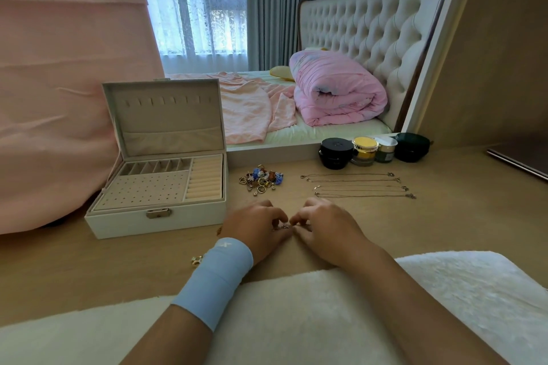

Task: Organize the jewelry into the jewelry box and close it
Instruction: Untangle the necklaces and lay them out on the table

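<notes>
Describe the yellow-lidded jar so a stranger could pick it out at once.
Start at the open white jewelry box on the wooden table, then look right along the table's back edge to a row of four small jars. The yellow-lidded jar is second from the left, the only bright lid between dark neighbours.

Soft daylight is coming through the sheer white curtained window (204,9) at the upper middle of the frame, blowing out slightly there. The light wooden bench (385,231) is lying evenly lit with faint shadows. Wide-angle distortion is bending the edges, and fine details are looking soft.
</notes>
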`<control>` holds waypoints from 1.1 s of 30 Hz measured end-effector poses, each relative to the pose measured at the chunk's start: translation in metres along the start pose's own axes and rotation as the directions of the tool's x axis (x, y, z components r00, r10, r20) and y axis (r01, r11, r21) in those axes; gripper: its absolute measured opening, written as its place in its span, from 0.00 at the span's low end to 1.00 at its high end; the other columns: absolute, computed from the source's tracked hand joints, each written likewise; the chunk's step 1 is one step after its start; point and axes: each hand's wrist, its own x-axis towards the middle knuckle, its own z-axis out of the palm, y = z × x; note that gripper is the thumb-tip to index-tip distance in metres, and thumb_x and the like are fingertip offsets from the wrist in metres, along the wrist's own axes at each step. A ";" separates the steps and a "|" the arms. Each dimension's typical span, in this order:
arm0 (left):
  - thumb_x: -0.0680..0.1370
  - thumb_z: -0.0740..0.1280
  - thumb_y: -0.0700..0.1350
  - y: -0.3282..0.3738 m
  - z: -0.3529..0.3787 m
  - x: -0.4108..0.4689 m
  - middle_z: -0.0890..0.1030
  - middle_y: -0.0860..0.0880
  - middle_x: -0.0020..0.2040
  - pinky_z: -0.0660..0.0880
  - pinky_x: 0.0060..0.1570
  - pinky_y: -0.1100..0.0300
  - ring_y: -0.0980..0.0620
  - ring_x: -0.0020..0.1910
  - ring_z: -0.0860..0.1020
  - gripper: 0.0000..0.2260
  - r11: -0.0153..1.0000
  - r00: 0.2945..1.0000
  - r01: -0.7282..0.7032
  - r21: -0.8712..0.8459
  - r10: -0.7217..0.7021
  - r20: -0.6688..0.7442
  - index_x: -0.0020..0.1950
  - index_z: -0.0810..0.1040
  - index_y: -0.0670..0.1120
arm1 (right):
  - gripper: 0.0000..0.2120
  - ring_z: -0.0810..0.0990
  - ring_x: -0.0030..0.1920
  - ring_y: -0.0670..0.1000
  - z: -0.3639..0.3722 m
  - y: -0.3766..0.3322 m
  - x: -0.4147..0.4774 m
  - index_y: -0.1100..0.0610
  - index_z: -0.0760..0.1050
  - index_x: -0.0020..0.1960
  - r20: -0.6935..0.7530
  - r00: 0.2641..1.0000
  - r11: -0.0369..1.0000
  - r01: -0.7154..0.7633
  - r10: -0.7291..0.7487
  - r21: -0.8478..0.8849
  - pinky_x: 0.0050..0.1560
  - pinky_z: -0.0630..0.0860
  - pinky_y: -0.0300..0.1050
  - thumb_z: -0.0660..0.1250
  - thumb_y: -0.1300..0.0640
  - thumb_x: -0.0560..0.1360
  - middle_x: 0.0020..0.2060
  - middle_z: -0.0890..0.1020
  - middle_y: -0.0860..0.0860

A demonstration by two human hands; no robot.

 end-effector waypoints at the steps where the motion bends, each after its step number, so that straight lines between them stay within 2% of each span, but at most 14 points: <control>1: 0.78 0.64 0.60 0.000 0.001 0.002 0.78 0.58 0.54 0.66 0.45 0.63 0.56 0.54 0.73 0.12 1.000 1.000 -0.005 0.017 0.005 -0.006 0.59 0.80 0.60 | 0.11 0.73 0.55 0.45 0.002 0.000 0.001 0.44 0.81 0.61 0.003 1.000 1.000 -0.004 0.004 0.015 0.54 0.69 0.42 0.64 0.47 0.81 0.56 0.78 0.43; 4: 0.80 0.63 0.58 -0.002 0.005 0.007 0.79 0.58 0.54 0.67 0.46 0.63 0.55 0.54 0.73 0.11 0.999 0.999 -0.012 0.037 0.014 -0.037 0.57 0.81 0.60 | 0.11 0.71 0.52 0.44 0.004 0.004 0.003 0.44 0.82 0.59 -0.008 1.000 0.998 -0.020 0.020 0.064 0.54 0.71 0.43 0.66 0.47 0.80 0.53 0.78 0.43; 6: 0.80 0.62 0.55 -0.004 0.006 0.008 0.79 0.57 0.53 0.66 0.46 0.63 0.56 0.51 0.73 0.09 0.999 0.999 0.024 -0.027 -0.024 -0.024 0.56 0.81 0.59 | 0.10 0.71 0.53 0.44 0.005 0.005 0.004 0.44 0.83 0.59 -0.010 1.000 0.995 -0.026 0.027 0.100 0.55 0.72 0.44 0.66 0.46 0.80 0.50 0.77 0.42; 9: 0.80 0.64 0.53 -0.008 0.006 0.009 0.80 0.57 0.49 0.71 0.49 0.61 0.57 0.48 0.75 0.07 0.963 0.993 0.115 -0.245 -0.106 0.048 0.52 0.81 0.57 | 0.09 0.72 0.51 0.45 0.007 0.005 0.005 0.46 0.84 0.56 -0.002 1.000 0.985 -0.021 0.021 0.169 0.55 0.72 0.45 0.68 0.46 0.79 0.46 0.76 0.40; 11: 0.80 0.65 0.51 -0.011 0.004 0.012 0.81 0.55 0.46 0.74 0.52 0.60 0.56 0.47 0.77 0.06 0.882 0.988 0.151 -0.447 -0.127 0.083 0.49 0.81 0.54 | 0.07 0.74 0.47 0.45 0.008 0.004 0.005 0.47 0.85 0.52 -0.018 0.999 0.946 -0.030 0.038 0.322 0.50 0.73 0.43 0.70 0.48 0.78 0.43 0.77 0.40; 13: 0.80 0.65 0.48 -0.009 -0.002 0.014 0.81 0.53 0.40 0.73 0.45 0.68 0.58 0.40 0.77 0.07 0.791 0.987 0.155 -0.592 -0.146 0.065 0.45 0.81 0.51 | 0.04 0.78 0.43 0.44 0.006 0.003 0.004 0.48 0.85 0.49 -0.036 0.997 0.858 -0.034 0.062 0.513 0.46 0.74 0.40 0.72 0.51 0.77 0.41 0.81 0.43; 15: 0.80 0.65 0.46 -0.007 -0.009 0.015 0.80 0.53 0.37 0.70 0.36 0.72 0.61 0.32 0.74 0.08 0.708 0.984 0.156 -0.689 -0.173 0.045 0.44 0.81 0.47 | 0.04 0.82 0.43 0.44 0.002 0.002 0.003 0.49 0.86 0.49 -0.025 0.997 0.729 -0.042 0.080 0.684 0.47 0.78 0.40 0.72 0.53 0.78 0.41 0.85 0.46; 17: 0.81 0.63 0.45 -0.006 -0.015 0.014 0.80 0.52 0.35 0.70 0.32 0.69 0.59 0.29 0.72 0.10 0.620 0.982 0.166 -0.767 -0.177 0.069 0.43 0.81 0.45 | 0.05 0.84 0.45 0.47 -0.003 0.002 0.003 0.53 0.86 0.49 -0.009 0.996 0.625 -0.047 0.086 0.780 0.50 0.81 0.41 0.71 0.57 0.78 0.42 0.87 0.48; 20: 0.83 0.60 0.45 -0.006 -0.024 0.010 0.80 0.52 0.33 0.70 0.32 0.65 0.56 0.29 0.73 0.11 0.515 0.977 0.213 -0.831 -0.123 0.174 0.43 0.79 0.45 | 0.07 0.85 0.44 0.52 -0.008 -0.001 0.001 0.60 0.85 0.50 0.014 0.995 0.516 -0.061 0.094 0.854 0.48 0.82 0.43 0.69 0.61 0.79 0.43 0.87 0.54; 23: 0.83 0.59 0.47 -0.005 -0.033 0.008 0.81 0.52 0.34 0.72 0.34 0.63 0.55 0.30 0.75 0.11 0.429 0.961 0.273 -0.861 -0.073 0.268 0.48 0.78 0.43 | 0.07 0.86 0.41 0.53 -0.013 -0.004 -0.003 0.63 0.84 0.49 0.055 0.991 0.413 -0.101 0.121 0.905 0.46 0.82 0.44 0.68 0.61 0.80 0.42 0.87 0.55; 26: 0.80 0.64 0.51 -0.008 -0.035 0.008 0.81 0.50 0.39 0.75 0.38 0.61 0.54 0.35 0.76 0.13 0.526 0.957 0.261 -0.810 -0.030 0.290 0.53 0.79 0.41 | 0.07 0.84 0.38 0.54 -0.016 -0.006 -0.005 0.61 0.84 0.48 0.068 0.987 0.344 -0.116 0.149 0.932 0.44 0.83 0.46 0.68 0.60 0.80 0.39 0.87 0.55; 29: 0.72 0.74 0.51 -0.010 -0.030 0.007 0.78 0.51 0.41 0.76 0.43 0.58 0.54 0.38 0.75 0.14 0.660 0.962 0.209 -0.722 -0.007 0.273 0.51 0.79 0.44 | 0.06 0.83 0.36 0.55 -0.019 -0.008 -0.006 0.60 0.84 0.47 0.057 0.984 0.296 -0.107 0.171 0.949 0.41 0.83 0.49 0.69 0.61 0.79 0.38 0.86 0.55; 33: 0.67 0.78 0.53 -0.006 -0.016 0.007 0.83 0.56 0.45 0.79 0.55 0.51 0.55 0.43 0.80 0.13 0.805 0.946 0.203 -0.558 -0.013 0.325 0.48 0.81 0.53 | 0.06 0.81 0.32 0.56 -0.021 -0.008 -0.006 0.62 0.82 0.49 0.048 0.980 0.318 -0.108 0.191 0.942 0.35 0.82 0.50 0.68 0.60 0.80 0.38 0.85 0.54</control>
